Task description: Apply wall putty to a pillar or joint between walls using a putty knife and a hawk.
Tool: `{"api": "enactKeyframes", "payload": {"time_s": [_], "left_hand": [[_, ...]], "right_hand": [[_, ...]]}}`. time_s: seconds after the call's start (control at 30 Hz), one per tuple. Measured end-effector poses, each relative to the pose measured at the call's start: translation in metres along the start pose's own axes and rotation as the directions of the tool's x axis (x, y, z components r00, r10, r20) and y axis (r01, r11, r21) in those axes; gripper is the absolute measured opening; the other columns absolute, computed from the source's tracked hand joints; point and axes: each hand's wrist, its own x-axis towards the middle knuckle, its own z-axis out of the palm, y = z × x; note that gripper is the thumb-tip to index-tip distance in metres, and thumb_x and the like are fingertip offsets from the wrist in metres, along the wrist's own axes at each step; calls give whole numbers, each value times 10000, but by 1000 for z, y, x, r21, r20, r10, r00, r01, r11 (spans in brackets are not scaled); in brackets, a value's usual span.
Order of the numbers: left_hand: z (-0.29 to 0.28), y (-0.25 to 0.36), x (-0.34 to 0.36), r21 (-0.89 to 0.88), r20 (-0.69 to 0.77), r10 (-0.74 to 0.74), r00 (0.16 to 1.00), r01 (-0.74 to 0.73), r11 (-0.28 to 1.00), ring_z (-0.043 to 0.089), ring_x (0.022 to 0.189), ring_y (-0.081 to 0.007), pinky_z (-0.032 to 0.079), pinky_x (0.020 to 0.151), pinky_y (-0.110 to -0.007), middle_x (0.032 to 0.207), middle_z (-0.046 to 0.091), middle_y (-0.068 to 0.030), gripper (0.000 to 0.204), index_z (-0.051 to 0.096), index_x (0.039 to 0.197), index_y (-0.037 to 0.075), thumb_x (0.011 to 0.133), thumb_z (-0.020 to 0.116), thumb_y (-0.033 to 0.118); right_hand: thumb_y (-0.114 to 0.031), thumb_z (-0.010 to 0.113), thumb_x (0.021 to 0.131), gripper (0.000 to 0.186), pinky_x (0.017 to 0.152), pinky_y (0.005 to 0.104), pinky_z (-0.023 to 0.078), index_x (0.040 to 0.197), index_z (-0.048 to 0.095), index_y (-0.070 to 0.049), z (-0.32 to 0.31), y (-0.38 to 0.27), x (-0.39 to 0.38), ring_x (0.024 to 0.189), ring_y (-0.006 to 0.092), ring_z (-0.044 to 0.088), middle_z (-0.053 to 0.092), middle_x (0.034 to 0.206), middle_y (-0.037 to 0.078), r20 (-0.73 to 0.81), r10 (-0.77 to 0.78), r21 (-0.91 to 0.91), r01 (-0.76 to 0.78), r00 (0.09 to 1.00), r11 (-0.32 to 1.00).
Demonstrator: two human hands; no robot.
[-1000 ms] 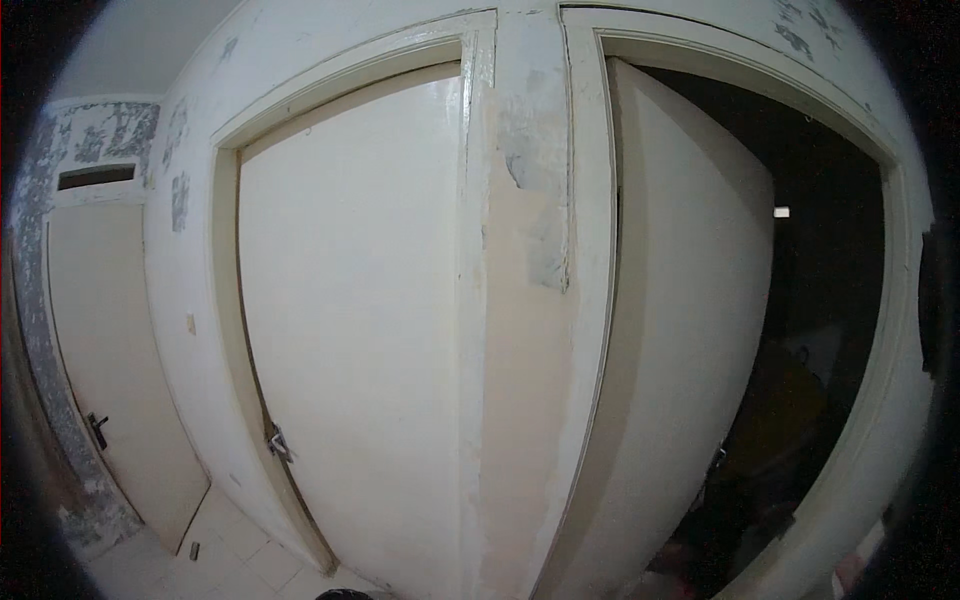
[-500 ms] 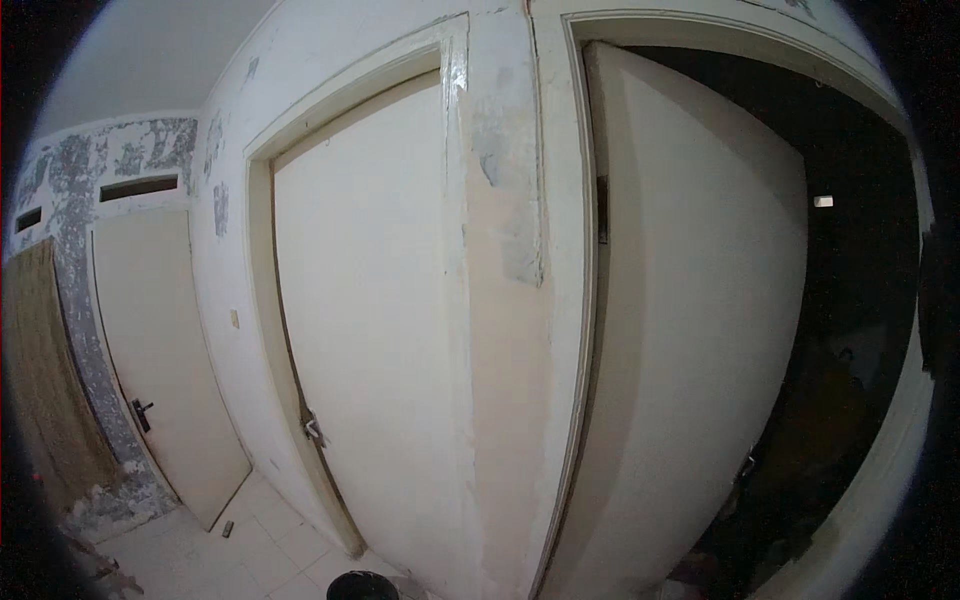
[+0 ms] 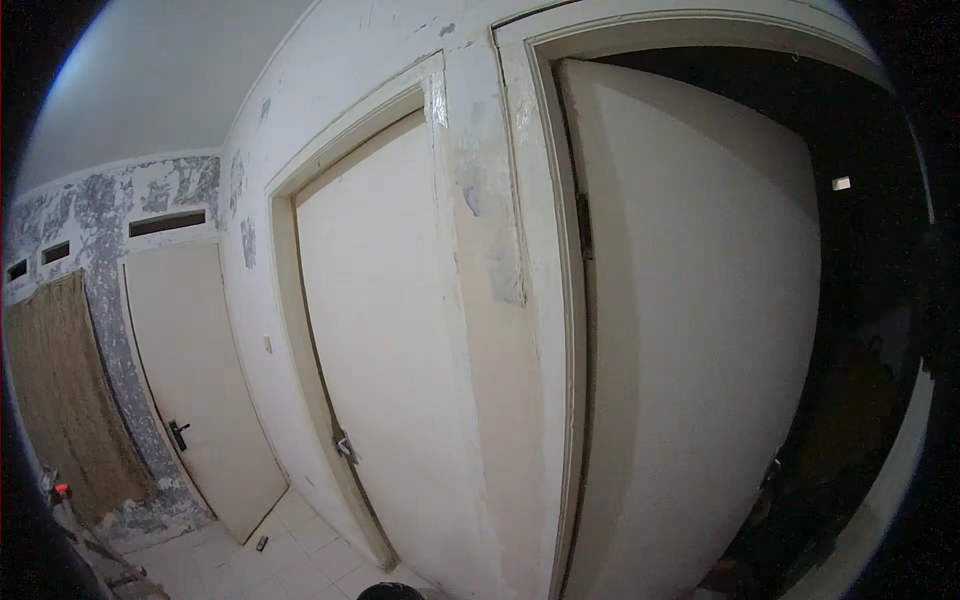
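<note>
Neither my left hand nor my right hand is in view. A white door (image 3: 690, 340) on the right stands ajar in its frame, with a dark room (image 3: 860, 270) behind it. In the middle a second white door (image 3: 390, 340) has a metal handle (image 3: 346, 448) low on its left edge. On the far left is a third, smaller-looking pale door (image 3: 205, 380) with a black lever handle (image 3: 178, 433). At the lower edge shows the top of a dark round thing (image 3: 390, 592), mostly cut off.
A brown curtain (image 3: 80, 390) hangs on the patchy grey wall (image 3: 100, 220) at left. On the pale tiled floor (image 3: 300, 530) lies a small dark object (image 3: 262, 544). Cluttered things with an orange bit (image 3: 62, 490) stand at the lower left. A light switch (image 3: 267, 344) is on the white wall.
My view has turned a little left and tilted, so the far-left door and curtain sit further into the picture. Less of the dark round thing shows. Nothing else has visibly moved.
</note>
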Motion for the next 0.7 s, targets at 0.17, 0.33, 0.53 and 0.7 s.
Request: {"api": "enactKeyframes", "payload": {"time_s": [0.17,0.33,0.53,0.7], "left_hand": [[7,12,-12,129,-13,67,998,-65,990,517,810,-142,438,698,-299,828,547,-11,233,615,968,1,913,606,227],[11,14,-16,33,55,-123,991,121,992,517,753,-130,435,661,-288,850,573,-17,249,615,955,0,891,636,240],[4,11,-11,225,56,-210,976,193,955,488,637,-100,403,547,-272,770,564,-2,214,622,921,26,922,591,237],[15,16,-13,39,-26,-203,979,204,978,492,600,-106,410,549,-263,704,549,-10,256,609,868,29,971,498,235]], "right_hand": [[-229,370,954,349,896,474,487,1194,544,-45,-11,3,-1,988,287,599,623,1086,113,36,64,189,-70,997,980],[-224,379,943,329,906,473,480,1139,563,-34,-53,9,3,991,290,600,631,1047,128,10,128,129,-128,992,983],[-240,375,942,333,904,487,478,1122,566,-35,-39,29,-8,984,298,602,630,1031,129,187,104,131,-130,977,983],[-279,375,946,365,919,503,466,1151,551,-34,-5,21,-17,1010,302,593,622,1061,134,-38,227,180,-217,973,960]]}}
